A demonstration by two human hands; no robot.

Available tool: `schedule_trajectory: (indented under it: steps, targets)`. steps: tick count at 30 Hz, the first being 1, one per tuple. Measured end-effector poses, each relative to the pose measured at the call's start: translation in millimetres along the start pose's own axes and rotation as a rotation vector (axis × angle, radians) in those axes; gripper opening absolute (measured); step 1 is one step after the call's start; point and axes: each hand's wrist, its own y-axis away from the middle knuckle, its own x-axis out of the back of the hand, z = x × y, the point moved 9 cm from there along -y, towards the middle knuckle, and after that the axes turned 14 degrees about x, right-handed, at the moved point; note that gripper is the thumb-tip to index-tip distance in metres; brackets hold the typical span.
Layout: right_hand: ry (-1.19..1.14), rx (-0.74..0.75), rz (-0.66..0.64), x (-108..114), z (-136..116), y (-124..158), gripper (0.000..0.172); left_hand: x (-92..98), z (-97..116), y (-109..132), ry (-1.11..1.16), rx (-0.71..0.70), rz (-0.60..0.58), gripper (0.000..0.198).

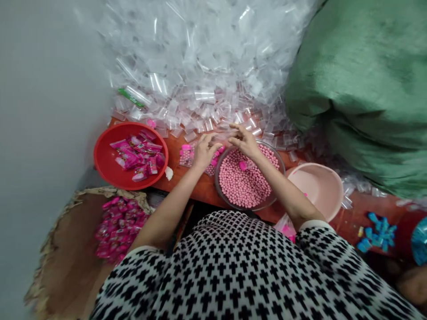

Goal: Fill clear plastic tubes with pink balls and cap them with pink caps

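A clear plastic tube (pixel 223 137), faint against the clutter behind it, spans the gap between my two hands. My left hand (pixel 203 153) grips its left end with the fingers curled. At the other end, my right hand (pixel 246 143) has its thumb and fingers closed around it, over the rim of a bowl (pixel 217 180). Small round pink balls (pixel 245 189) fill this bowl, and a bright pink cap (pixel 243 165) lies on them. Beside my left hand lie clear tubes (pixel 187 156) of pink balls with pink caps, partly hidden by the hand.
Clear empty tubes (pixel 200 95) heap up at the back. A red basin (pixel 100 155) with pink packets stands left, above a carton (pixel 66 258) of more packets. Right are a pale pink basin (pixel 313 182), a large green sack (pixel 360 89) and blue pieces (pixel 378 233).
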Motion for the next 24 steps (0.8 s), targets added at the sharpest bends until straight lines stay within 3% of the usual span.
schedule_trajectory:
  steps: [5,8,11,14,17,22,24]
  targets:
    - [-0.079,-0.003,0.180,73.2,-11.8,74.5,0.048,-20.7,25.8,46.8,-0.047,-0.091,-0.173,0.051]
    - [0.059,-0.055,0.171,95.0,-3.4,116.3,0.039,-45.3,34.0,76.6,-0.092,-0.144,-0.343,0.051]
    - [0.441,-0.121,0.013,97.2,3.5,150.9,0.034,-70.9,36.4,104.8,-0.112,-0.115,-0.488,0.053]
    - [0.788,-0.151,-0.149,92.4,4.5,172.4,0.034,-84.7,33.5,119.3,-0.148,-0.035,-0.498,0.034]
    - [0.952,-0.166,-0.237,86.9,2.4,179.0,0.035,-88.0,35.3,122.0,-0.201,-0.044,-0.448,0.019]
    - [1.255,-0.171,-0.406,69.1,4.2,174.8,0.035,-101.2,32.7,113.8,-0.422,-0.055,-0.463,0.016]
    - [1.276,-0.124,-0.465,53.6,9.6,173.0,0.037,-106.0,29.5,107.7,-0.479,-0.036,-0.438,0.016]
